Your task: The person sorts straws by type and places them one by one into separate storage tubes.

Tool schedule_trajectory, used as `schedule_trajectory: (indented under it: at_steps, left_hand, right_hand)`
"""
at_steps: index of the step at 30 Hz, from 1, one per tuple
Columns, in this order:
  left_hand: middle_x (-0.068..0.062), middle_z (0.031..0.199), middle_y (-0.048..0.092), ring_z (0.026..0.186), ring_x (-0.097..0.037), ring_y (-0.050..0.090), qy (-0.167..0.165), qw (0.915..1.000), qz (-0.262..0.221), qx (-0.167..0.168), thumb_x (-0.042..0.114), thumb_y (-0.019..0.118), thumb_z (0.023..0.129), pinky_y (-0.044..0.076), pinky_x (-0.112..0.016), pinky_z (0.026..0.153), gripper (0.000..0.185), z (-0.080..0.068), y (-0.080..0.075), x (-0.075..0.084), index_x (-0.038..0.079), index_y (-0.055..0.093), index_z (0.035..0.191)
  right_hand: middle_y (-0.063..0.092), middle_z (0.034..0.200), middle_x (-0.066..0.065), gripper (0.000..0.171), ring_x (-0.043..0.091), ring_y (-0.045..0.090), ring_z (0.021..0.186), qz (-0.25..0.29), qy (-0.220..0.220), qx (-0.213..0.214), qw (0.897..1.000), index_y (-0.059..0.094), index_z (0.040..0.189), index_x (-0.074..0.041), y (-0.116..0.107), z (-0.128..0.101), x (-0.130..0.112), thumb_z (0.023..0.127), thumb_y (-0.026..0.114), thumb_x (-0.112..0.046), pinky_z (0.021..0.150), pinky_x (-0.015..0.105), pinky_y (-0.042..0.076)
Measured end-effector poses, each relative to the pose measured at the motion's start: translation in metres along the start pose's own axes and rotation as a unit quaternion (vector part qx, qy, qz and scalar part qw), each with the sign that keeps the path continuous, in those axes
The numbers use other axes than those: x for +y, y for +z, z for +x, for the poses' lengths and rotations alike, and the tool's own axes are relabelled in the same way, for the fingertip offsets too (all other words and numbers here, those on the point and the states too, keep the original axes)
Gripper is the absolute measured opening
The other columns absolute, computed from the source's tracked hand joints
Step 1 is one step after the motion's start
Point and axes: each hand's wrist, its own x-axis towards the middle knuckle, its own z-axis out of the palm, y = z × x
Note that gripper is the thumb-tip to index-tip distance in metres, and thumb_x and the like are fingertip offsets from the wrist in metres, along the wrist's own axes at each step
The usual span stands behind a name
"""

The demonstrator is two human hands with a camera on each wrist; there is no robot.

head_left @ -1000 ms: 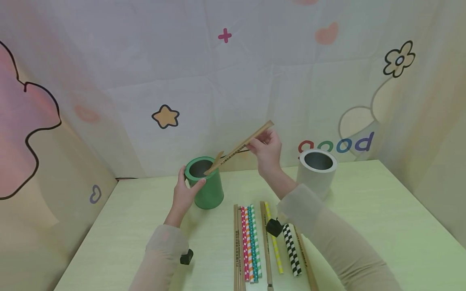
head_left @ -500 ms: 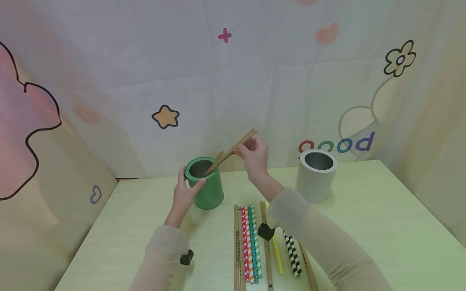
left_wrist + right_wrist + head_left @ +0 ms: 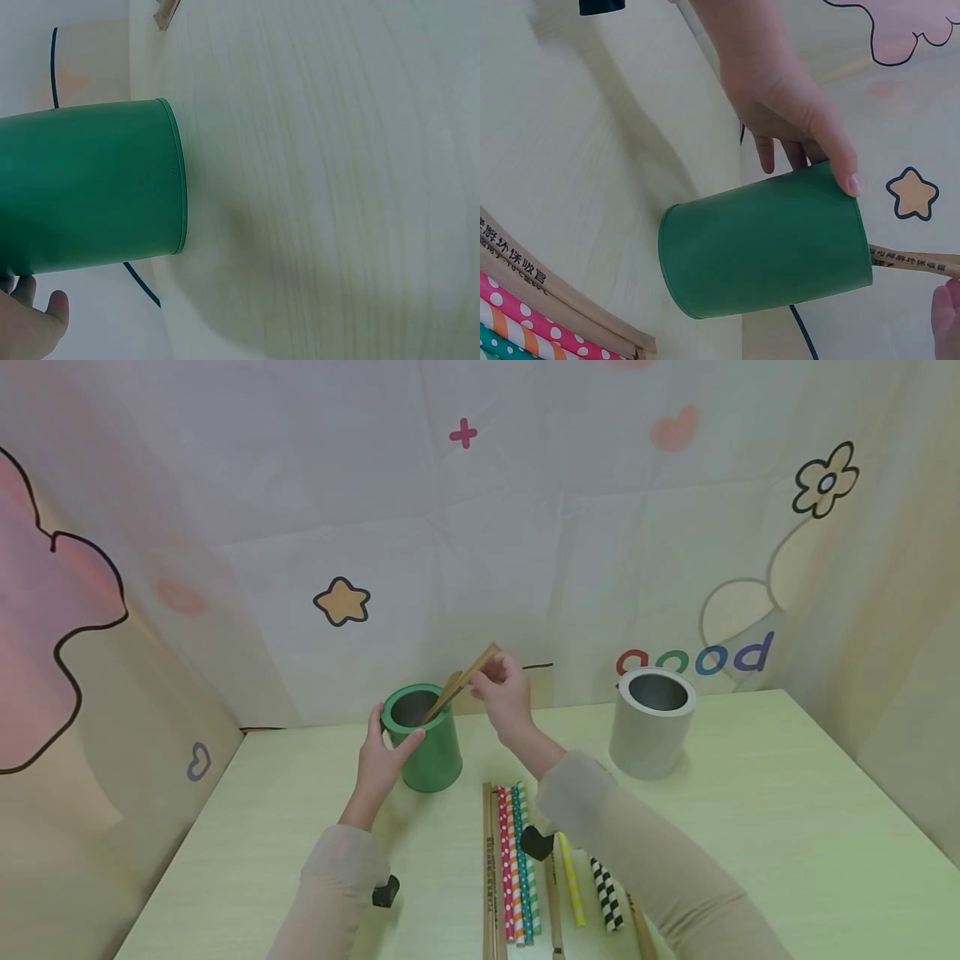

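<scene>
My left hand (image 3: pixel 378 768) grips the rim of a green cylindrical cup (image 3: pixel 432 762), thumb at the near side and fingers round the left. In the right wrist view, that thumb presses on the upright cup's (image 3: pixel 765 240) edge. My right hand (image 3: pixel 508 695) pinches a brown paper-wrapped straw (image 3: pixel 483 658) near its upper end. The straw slants down left, its lower end inside the cup's mouth. Another brown wrapped straw (image 3: pixel 452 679) pokes out of the cup behind it. The cup's inside is mostly hidden. In the left wrist view, the cup (image 3: pixel 90 187) stands on the table.
A white cup (image 3: pixel 648 743) stands at the back right. Pink, orange, teal and green patterned straws (image 3: pixel 517 868) lie beside brown wrapped ones (image 3: pixel 487 868). Under my right sleeve lie a yellow straw (image 3: pixel 572 881) and black-checkered straws (image 3: pixel 607 897). A printed cloth (image 3: pixel 525 552) hangs behind the table.
My right hand has moved left and down, and the wrapped straw has slid lower into the green cup. The left hand and cup have stayed put.
</scene>
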Motion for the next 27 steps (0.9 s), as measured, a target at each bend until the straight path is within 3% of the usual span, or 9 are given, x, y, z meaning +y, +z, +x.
schedule_trajectory:
  at_steps: [11,21,27]
  left_hand:
    - [-0.007,0.148,0.016,0.136,-0.027,0.013,-0.003,1.0000,0.003,0.004,0.053,0.059,0.076,0.016,-0.054,0.106,0.089,0.000,0.000,0.000,0.025,0.006,0.142]
    - [-0.007,0.148,0.016,0.136,-0.026,0.012,0.001,1.0000,0.000,0.002,0.053,0.059,0.076,0.014,-0.054,0.106,0.090,-0.001,0.000,0.000,0.024,0.006,0.142]
    - [-0.007,0.148,0.015,0.136,-0.026,0.012,0.000,1.0000,-0.001,0.001,0.052,0.059,0.077,0.015,-0.054,0.106,0.089,-0.002,0.000,0.001,0.023,0.006,0.142]
  right_hand:
    - [0.058,0.087,0.005,0.012,0.011,0.058,0.074,-0.060,0.045,-0.053,0.996,0.053,0.093,-0.003,0.002,-0.003,0.013,0.085,0.056,-0.010,0.066,0.026,0.052]
    - [0.054,0.080,0.002,0.015,0.010,0.056,0.064,-0.098,0.057,-0.085,0.990,0.055,0.096,-0.001,-0.006,-0.005,0.026,0.086,0.055,-0.013,0.059,0.023,0.050]
    - [0.053,0.080,0.003,0.014,0.022,0.059,0.070,-0.103,0.065,-0.112,0.986,0.055,0.095,-0.001,-0.014,-0.009,0.030,0.087,0.054,-0.011,0.057,0.023,0.049]
